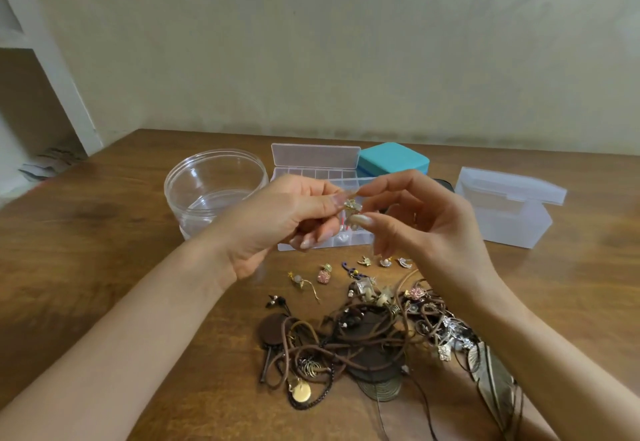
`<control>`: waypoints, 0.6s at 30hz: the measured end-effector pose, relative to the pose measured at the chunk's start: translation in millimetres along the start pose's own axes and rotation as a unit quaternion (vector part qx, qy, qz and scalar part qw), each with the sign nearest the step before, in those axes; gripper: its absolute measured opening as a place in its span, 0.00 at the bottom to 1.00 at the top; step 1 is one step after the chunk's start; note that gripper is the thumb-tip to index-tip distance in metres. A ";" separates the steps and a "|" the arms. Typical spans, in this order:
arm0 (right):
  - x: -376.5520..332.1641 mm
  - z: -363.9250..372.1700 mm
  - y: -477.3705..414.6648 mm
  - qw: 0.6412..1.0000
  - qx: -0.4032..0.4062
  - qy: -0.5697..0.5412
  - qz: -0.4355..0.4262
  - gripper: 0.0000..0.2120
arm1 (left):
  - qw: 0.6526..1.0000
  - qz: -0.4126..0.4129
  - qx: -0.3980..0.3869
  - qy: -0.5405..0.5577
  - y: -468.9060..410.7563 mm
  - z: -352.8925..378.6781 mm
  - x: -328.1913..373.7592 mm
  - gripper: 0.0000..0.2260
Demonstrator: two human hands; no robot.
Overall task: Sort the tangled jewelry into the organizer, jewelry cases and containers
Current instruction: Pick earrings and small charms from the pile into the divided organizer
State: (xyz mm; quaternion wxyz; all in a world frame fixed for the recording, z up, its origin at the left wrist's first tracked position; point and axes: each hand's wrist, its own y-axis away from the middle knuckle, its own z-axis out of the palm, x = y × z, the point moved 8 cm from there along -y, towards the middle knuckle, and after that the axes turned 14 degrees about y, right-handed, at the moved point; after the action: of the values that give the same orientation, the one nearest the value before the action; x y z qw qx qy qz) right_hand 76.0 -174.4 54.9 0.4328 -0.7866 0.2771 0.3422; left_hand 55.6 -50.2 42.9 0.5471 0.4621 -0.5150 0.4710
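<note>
1. The table [104, 233] is brown wood with visible grain, smooth, with a dull sheen.
2. The round jar [214, 191] is clear plastic, glossy, with highlights on its rim.
3. The organizer [315, 156] and the lidded box [505, 212] are translucent plastic with a frosted, milky finish.
4. The teal case [393, 160] looks matt and smooth; its material cannot be told.
5. The cords [363, 340] in the tangle are brown, matt and leather-like. Among them lie a polished gold-coloured metal disc [301, 393] and a dull silvery metal feather [491, 371] with a ribbed surface.
6. The loose earrings [323, 274] are shiny metal.
7. The small charm [350, 206] is gold-coloured metal and glints.
8. The wall [346, 42] is matt and unevenly painted.
</note>
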 end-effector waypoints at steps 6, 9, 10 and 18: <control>-9.3 -7.5 7.5 0.990 0.078 0.091 -0.076 0.08 | 1.000 0.012 -0.008 0.009 1.6 8.9 0.7 0.14; -12.4 -10.8 9.8 0.983 0.109 0.113 -0.090 0.05 | 1.000 0.012 -0.005 0.012 1.0 9.4 0.5 0.14; -12.2 -11.9 9.9 0.983 0.115 0.112 -0.087 0.05 | 1.000 0.012 -0.005 0.013 0.8 9.8 0.5 0.14; 7.8 -18.4 2.6 0.992 0.092 -0.060 0.056 0.03 | 0.999 0.048 0.008 0.022 2.7 10.6 8.8 0.15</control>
State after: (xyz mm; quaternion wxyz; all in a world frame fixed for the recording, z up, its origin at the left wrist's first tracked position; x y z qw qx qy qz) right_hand 84.4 -192.8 54.7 0.4992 -0.7049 0.3245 0.3854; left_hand 51.8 -60.0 52.1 0.5315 0.4311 -0.5203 0.5108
